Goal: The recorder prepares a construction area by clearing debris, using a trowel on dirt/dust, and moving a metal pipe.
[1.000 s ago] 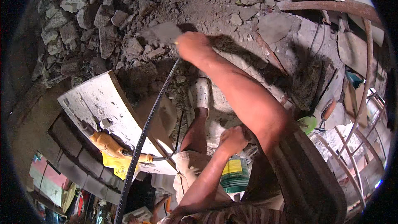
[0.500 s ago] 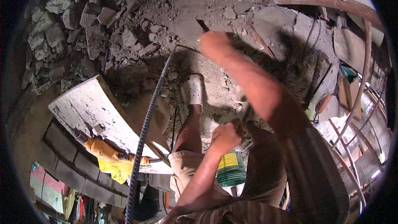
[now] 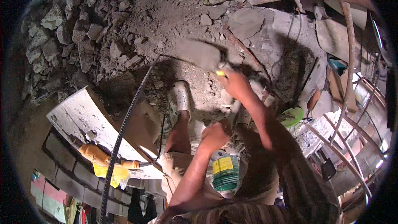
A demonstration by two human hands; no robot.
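My right hand is closed round the handle of a trowel, with a bit of yellow showing at the grip. The trowel's flat grey blade is over the loose dirt and rubble ahead of me, slightly blurred. My left hand forms a fist between my knees, just above a green bucket with a yellow label. What that fist holds, if anything, is hidden. A white perforated clog is on my left foot, on the dirt.
A ribbed steel bar slants along my left. Beside it, an orange power tool lies on a white slab. Broken stones pile up at far left. Rusty bent pipes and a light-green dish are on the right.
My right hand has drawn back toward me, and the trowel blade now shows plainly. The view has shifted to the right. My left hand stays in a fist above the bucket.
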